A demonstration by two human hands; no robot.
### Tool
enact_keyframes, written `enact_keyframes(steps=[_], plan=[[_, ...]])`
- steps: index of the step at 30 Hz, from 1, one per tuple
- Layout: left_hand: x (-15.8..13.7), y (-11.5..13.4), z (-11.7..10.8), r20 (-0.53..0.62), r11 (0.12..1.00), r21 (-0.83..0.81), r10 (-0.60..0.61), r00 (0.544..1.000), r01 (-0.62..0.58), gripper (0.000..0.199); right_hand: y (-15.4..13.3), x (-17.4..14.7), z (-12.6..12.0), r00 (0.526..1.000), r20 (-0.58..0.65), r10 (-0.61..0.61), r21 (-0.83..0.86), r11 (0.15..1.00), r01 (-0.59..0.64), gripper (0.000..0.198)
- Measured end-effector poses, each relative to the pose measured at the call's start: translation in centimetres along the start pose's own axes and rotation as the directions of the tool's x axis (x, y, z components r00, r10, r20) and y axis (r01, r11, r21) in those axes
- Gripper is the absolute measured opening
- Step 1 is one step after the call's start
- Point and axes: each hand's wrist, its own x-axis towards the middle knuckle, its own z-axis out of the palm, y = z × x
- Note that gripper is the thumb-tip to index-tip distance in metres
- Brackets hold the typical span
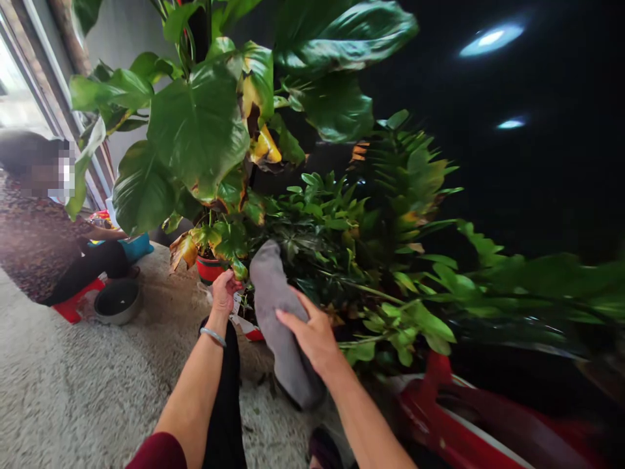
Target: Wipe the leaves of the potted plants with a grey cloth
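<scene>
My left hand point(225, 293), with a bracelet on its wrist, is closed at a small yellow-green leaf point(239, 270) low on a big-leaved potted plant point(198, 130). Its fingertips appear to pinch that leaf's edge. A long grey cloth point(271, 299) hangs from my right hand point(315, 335), whose thumb and fingers grip it. The cloth is held in front of dense green foliage. Just behind my left hand stands the plant's red pot point(209, 269), with browned, drooping leaves over its rim.
At the left a person point(39, 228) sits on a red stool point(81, 301). Beside them are a dark basin point(117, 301) and a blue container point(137, 246). More leafy plants point(332, 215) fill the right side. A red-and-white object point(439, 417) lies at lower right, below a dark, shiny surface.
</scene>
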Motion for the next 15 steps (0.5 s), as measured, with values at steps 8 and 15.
enact_keyframes(steps=[8, 15], plan=[[0.6, -0.7, -0.1, -0.050, 0.967, 0.250, 0.062, 0.997, -0.048, 0.032, -5.3, -2.1, -4.3, 0.987, -0.071, -0.148, -0.040, 0.989, 0.145, 0.061], [2.6, -2.4, -2.1, -0.500, 0.952, 0.305, 0.158, 0.852, 0.002, 0.017, -1.3, 0.0, -0.3, 0.993, 0.098, -0.059, -0.067, 0.996, 0.066, 0.064]])
